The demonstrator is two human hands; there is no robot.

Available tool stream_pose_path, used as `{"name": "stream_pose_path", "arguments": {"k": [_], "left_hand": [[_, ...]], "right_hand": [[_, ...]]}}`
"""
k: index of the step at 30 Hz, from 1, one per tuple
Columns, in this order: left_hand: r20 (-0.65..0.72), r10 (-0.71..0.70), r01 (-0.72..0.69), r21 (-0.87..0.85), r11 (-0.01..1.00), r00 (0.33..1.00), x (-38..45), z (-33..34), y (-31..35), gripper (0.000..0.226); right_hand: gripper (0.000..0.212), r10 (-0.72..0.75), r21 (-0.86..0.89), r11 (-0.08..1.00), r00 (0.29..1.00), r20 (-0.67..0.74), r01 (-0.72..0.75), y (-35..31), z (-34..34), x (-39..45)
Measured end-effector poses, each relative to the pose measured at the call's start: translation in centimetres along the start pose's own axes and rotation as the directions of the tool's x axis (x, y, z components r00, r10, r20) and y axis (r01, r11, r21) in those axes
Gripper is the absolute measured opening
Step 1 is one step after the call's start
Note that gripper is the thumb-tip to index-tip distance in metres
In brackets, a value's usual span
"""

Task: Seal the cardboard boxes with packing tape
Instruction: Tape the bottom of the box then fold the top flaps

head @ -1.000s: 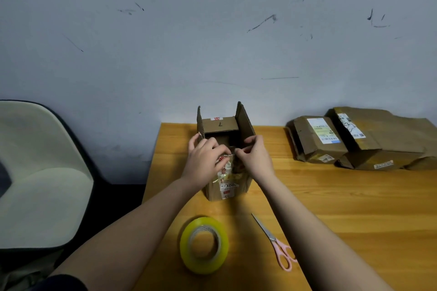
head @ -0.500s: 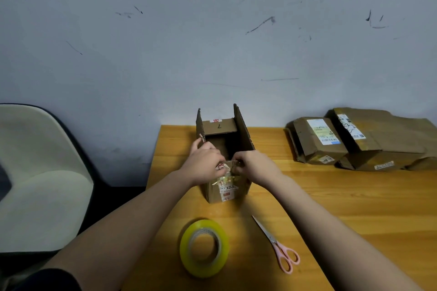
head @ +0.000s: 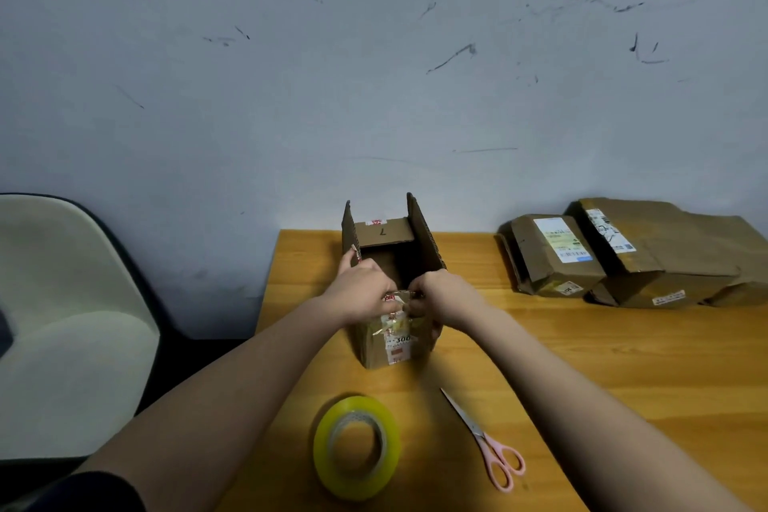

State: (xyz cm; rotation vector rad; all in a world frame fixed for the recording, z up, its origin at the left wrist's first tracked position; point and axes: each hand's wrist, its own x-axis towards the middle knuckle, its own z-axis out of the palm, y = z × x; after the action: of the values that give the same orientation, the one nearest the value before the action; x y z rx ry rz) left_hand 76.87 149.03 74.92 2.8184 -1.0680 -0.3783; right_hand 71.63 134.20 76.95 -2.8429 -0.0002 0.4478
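A small brown cardboard box (head: 388, 345) stands upright on the wooden table (head: 582, 345), its side and back flaps raised. My left hand (head: 361, 289) and my right hand (head: 442, 295) meet at the box's near top edge, fingers curled, pinching a strip of old clear tape and the near flap there. One left finger lies against the left flap. A roll of yellow-green packing tape (head: 356, 451) lies flat on the table in front of the box, between my forearms.
Pink-handled scissors (head: 486, 443) lie shut to the right of the roll. Two labelled cardboard parcels (head: 552, 254) (head: 665, 254) sit at the back right against the scuffed wall. A pale chair (head: 62, 328) stands left of the table.
Both hands have slid down from the box's opening to its near top edge and drawn closer together, folding the near flap down. Roll and scissors have not moved.
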Motion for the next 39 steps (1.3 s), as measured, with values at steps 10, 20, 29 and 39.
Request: {"name": "stream_pose_path", "arguments": {"k": [10, 20, 29, 39], "left_hand": [[0.033, 0.008, -0.009, 0.034, 0.999, 0.999, -0.2, 0.0, -0.5, 0.037], [0.212, -0.033, 0.003, 0.141, 0.99, 0.977, 0.0, -0.9, 0.4, 0.049], [0.182, 0.054, -0.087, 0.18, 0.98, 0.982, 0.0, -1.1, 0.3, 0.046], [0.061, 0.192, -0.199, 0.143, 0.97, 0.979, -2.5, -0.1, -0.5, 0.041]], "right_hand": [[0.024, -0.23, -0.474, 0.865, 0.97, -0.08, 0.166, -1.3, -1.4, -0.5], [0.022, -0.189, -0.319, 0.912, 0.954, 0.232, 0.258, -1.4, -0.8, 1.6], [0.027, -0.217, -0.234, 0.933, 0.947, 0.237, 0.273, 0.1, -0.8, 1.6], [0.031, -0.302, -0.355, 0.886, 0.952, 0.046, 0.298, 1.5, 1.3, 0.0]]}}
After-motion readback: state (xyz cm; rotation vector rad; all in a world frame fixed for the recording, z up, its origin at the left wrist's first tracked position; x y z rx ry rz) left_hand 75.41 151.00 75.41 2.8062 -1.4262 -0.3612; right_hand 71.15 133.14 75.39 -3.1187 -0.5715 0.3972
